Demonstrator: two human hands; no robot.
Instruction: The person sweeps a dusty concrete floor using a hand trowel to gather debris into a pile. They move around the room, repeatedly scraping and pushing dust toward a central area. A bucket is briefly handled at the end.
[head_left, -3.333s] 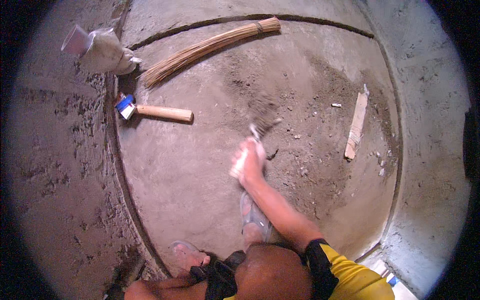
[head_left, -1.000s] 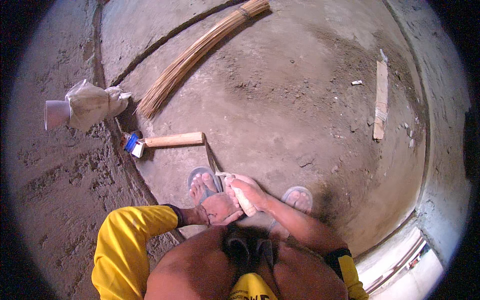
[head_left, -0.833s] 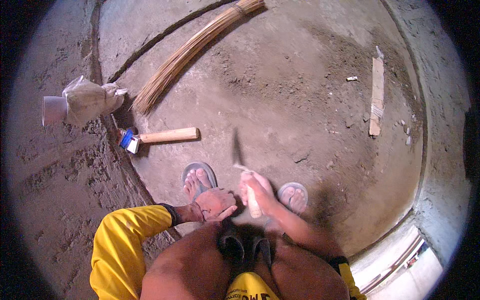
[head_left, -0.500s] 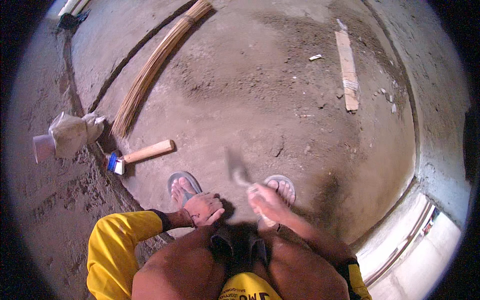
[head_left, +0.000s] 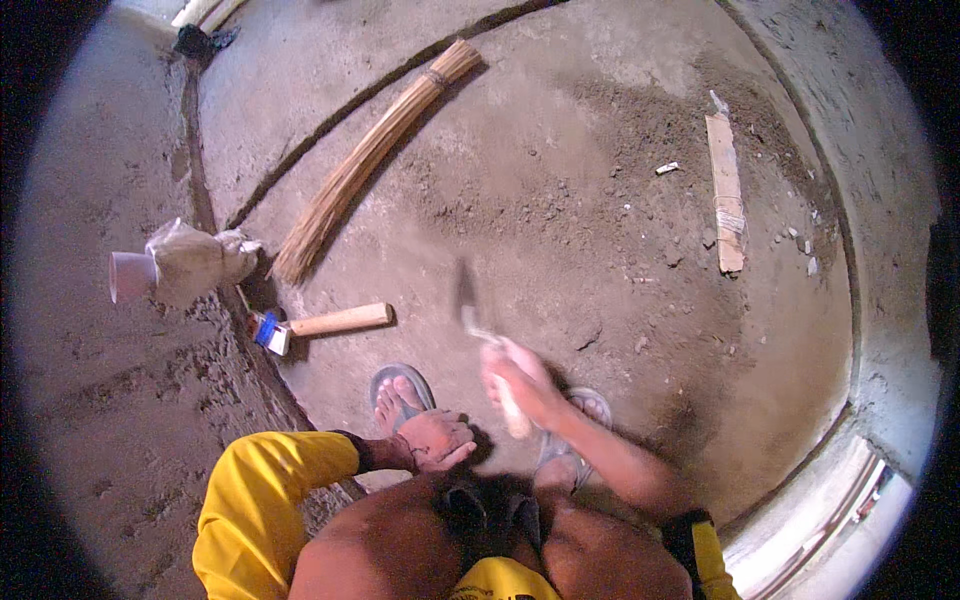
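My right hand (head_left: 520, 380) is wrapped round the pale handle of a trowel (head_left: 466, 300). The trowel's narrow, pointed blade is blurred and aims away from me, over the dusty floor (head_left: 420, 260); whether it touches the floor I cannot tell. Near my left knee rests my left hand (head_left: 436, 440), holding nothing, its fingers loosely bent and the thumb apart. It is close to my left foot in a grey flip-flop (head_left: 408, 388). My right foot (head_left: 590, 408) is partly hidden behind the right forearm.
A stick broom (head_left: 375, 160) lies at the upper left. Below it is a wooden-handled tool (head_left: 340, 319) with a blue and white head, beside a pale bag (head_left: 190, 262) and a plastic cup (head_left: 132, 277). A cardboard strip (head_left: 727, 195) lies at right among loose dirt. Walls edge the floor.
My right hand has moved the trowel forward, away from my body. The view has shifted, so the floor things appear lower and further right. My left hand stays by the knee.
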